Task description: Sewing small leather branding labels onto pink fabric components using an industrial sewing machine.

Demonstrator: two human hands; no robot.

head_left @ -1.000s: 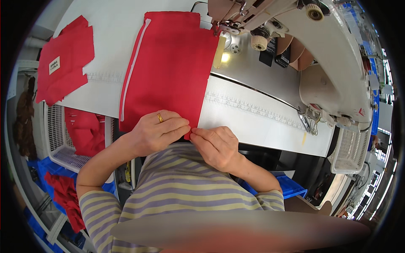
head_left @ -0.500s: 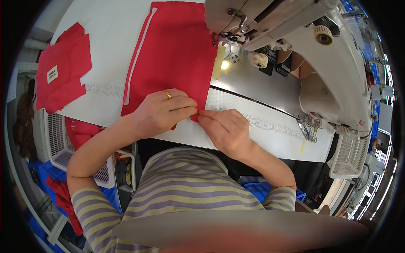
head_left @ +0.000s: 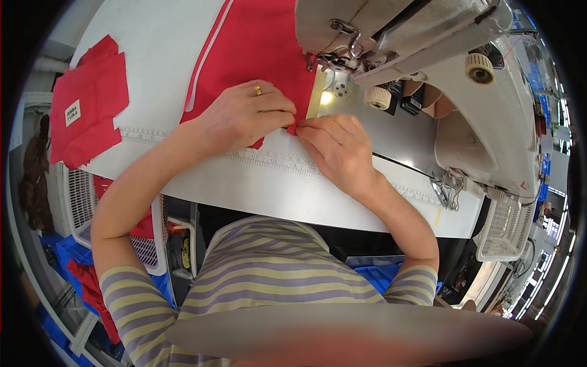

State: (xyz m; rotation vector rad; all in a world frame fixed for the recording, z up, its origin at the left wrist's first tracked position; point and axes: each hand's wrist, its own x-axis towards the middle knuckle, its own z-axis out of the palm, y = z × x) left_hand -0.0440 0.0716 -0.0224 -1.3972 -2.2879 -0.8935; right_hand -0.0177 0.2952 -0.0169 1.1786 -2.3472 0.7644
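A large red fabric piece (head_left: 257, 49) lies on the white table, with a white strip along its left side and its right edge at the sewing machine (head_left: 361, 37). My left hand (head_left: 247, 116), a gold ring on one finger, pinches the fabric's near edge. Close beside it, my right hand (head_left: 339, 144) pinches the near right corner, where a small bit of red shows between the fingertips. The machine's presser foot area is just beyond the hands; whether the foot touches the fabric I cannot tell.
Stacked red fabric pieces (head_left: 88, 104) with a white label lie at the left. A ruler strip (head_left: 257, 160) runs across the table. White baskets (head_left: 76, 208) stand below the left edge, and another basket (head_left: 504, 232) stands at the right. Thread snips (head_left: 441, 192) lie near the machine's base.
Both hands have moved away from me, toward the machine, carrying the fabric's near edge with them. More of the ruler strip shows in front of the fabric.
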